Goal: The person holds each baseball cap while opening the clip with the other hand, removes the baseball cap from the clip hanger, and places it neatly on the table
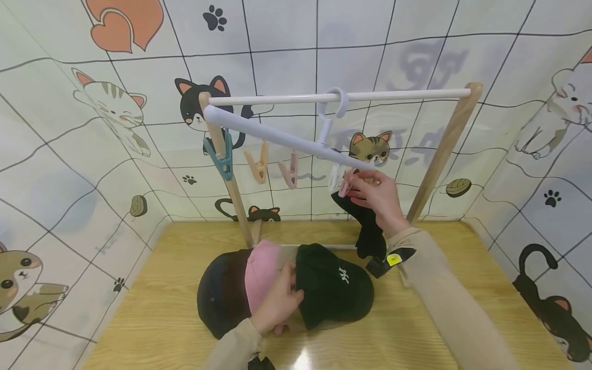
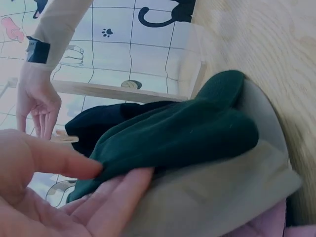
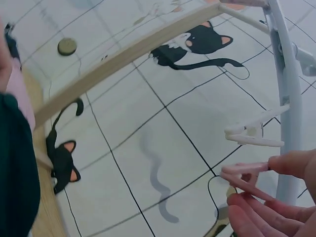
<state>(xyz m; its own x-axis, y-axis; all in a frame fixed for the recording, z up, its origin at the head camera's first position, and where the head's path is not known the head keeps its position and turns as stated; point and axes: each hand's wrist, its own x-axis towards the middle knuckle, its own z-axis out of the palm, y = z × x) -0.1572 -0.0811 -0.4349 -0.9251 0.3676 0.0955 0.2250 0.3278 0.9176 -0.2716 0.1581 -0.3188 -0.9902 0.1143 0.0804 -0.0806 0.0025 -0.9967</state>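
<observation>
My right hand (image 1: pixel 376 198) is raised to the low right end of the tilted lavender hanger (image 1: pixel 277 136), pinching a pink clothespin (image 3: pixel 244 180) between thumb and fingers. Beside that clip hangs a white clothespin (image 3: pixel 254 133). Down at the table, my left hand (image 1: pixel 279 300) pinches the edge of a dark green cap (image 1: pixel 330 288) with white lettering, thumb above and fingers beneath in the left wrist view. Under it lies a beige cap (image 2: pixel 217 192), and a pink cap (image 1: pixel 261 272) and a dark cap (image 1: pixel 224 293) follow to the left. Black fabric (image 1: pixel 370 231) hangs below the right-hand clips, partly hidden.
The hanger hooks over the white rod (image 1: pixel 402 96) of a wooden-legged rack (image 1: pixel 444 149). Teal (image 1: pixel 223 156), orange (image 1: pixel 259 163) and pink clothespins (image 1: pixel 290 172) hang toward its left. A wood-grain table (image 1: pixel 152 303) lies below, with cat-patterned walls around.
</observation>
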